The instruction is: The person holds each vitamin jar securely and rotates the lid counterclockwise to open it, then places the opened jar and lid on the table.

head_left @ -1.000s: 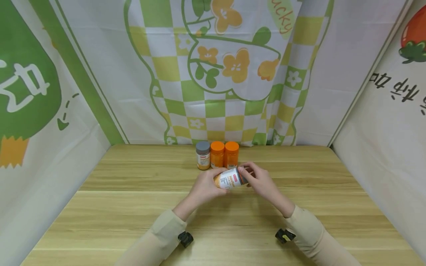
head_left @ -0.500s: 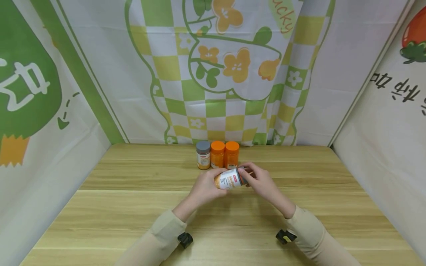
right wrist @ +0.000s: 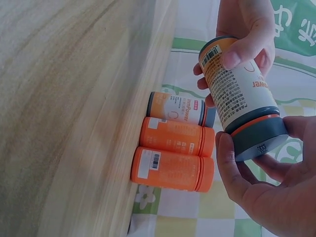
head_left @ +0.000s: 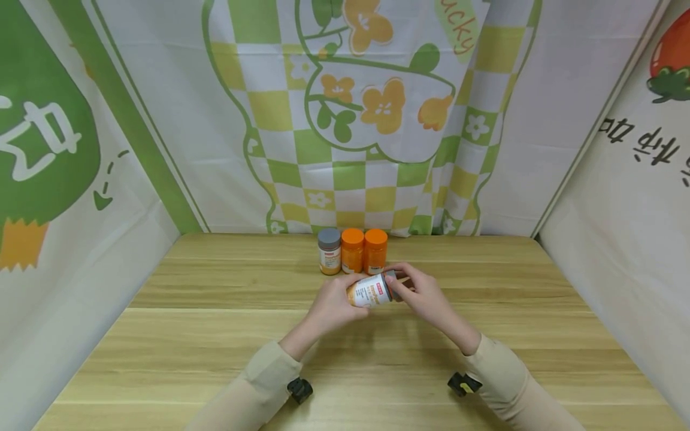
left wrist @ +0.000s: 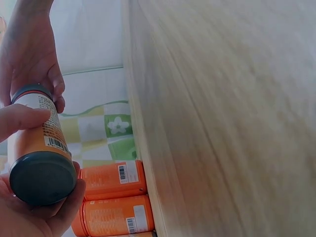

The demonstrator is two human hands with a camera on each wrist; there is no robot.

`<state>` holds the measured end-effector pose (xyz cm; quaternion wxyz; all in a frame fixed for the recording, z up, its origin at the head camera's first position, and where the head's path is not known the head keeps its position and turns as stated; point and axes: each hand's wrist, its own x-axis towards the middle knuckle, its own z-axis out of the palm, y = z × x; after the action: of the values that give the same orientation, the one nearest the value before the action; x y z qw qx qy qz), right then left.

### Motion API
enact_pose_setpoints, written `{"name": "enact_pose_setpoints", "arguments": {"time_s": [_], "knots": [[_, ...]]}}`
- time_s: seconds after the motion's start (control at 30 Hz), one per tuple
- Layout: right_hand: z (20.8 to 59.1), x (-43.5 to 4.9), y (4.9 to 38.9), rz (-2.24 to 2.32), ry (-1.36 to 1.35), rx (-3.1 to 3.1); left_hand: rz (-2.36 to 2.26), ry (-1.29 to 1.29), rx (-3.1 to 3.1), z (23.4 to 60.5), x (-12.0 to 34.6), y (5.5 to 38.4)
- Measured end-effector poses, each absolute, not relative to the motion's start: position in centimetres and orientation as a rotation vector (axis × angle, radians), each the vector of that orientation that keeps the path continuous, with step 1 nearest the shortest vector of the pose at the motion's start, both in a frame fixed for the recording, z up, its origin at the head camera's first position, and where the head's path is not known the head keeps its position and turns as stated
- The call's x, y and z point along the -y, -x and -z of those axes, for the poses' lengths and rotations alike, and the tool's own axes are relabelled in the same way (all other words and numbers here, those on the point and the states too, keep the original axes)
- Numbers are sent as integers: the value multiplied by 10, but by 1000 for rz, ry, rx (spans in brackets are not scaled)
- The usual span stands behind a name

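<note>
A bottle (head_left: 371, 291) with a white-and-orange label is held on its side, tilted, above the table. My left hand (head_left: 330, 299) grips its body, thumb lying across the label in the left wrist view. At the other end, my right hand (head_left: 428, 296) pinches the dark grey cap (right wrist: 259, 136) between fingers and thumb. The right wrist view shows an orange ring between cap and label. Behind the hands stand a similar grey-capped bottle (head_left: 329, 252) and two orange bottles, the middle one (head_left: 353, 250) and the right one (head_left: 375, 250), side by side.
The wooden table (head_left: 215, 347) spreads out around both arms. At its far edge hangs a checked curtain (head_left: 350, 179), just behind the row of bottles. White printed panels (head_left: 620, 239) flank the table on both sides.
My right fingers have shifted slightly on the cap, and that hand has moved a little to the right. The left hand and the standing bottles look unchanged.
</note>
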<state>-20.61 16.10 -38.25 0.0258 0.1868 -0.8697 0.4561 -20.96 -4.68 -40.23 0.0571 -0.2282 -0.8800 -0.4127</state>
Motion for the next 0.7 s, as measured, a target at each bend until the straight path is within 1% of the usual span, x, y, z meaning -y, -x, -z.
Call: {"name": "enact_pose_setpoints", "arguments": {"time_s": [0.3,0.7], "knots": [[381,-163,204,-1355,-638,2674,1271,670,2695,403,46,210],[383,-165,205,-1393,-729,2589,1378,651,2695,401,46,210]]}}
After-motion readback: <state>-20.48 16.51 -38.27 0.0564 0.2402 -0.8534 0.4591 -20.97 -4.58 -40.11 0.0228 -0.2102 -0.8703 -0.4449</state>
